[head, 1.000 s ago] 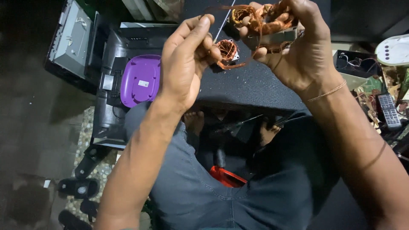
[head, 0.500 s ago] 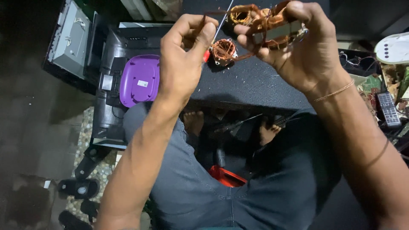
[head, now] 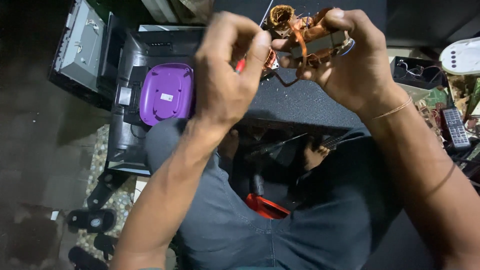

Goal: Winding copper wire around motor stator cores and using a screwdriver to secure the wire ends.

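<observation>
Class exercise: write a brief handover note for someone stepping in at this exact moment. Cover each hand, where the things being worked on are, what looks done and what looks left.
Right hand: closed around a motor core with copper windings, held up over the dark board.
Left hand: fingers pinched shut close beside the core; a red-tipped item shows at the fingertips, too hidden to identify.
Loose copper wire hangs in a loop below the core.
Nearby: purple plastic cover on the black casing at left, remote control at right, red tool between the legs.
Done: some wire is already pulled loose.
Left: most of the winding is on the core.
</observation>
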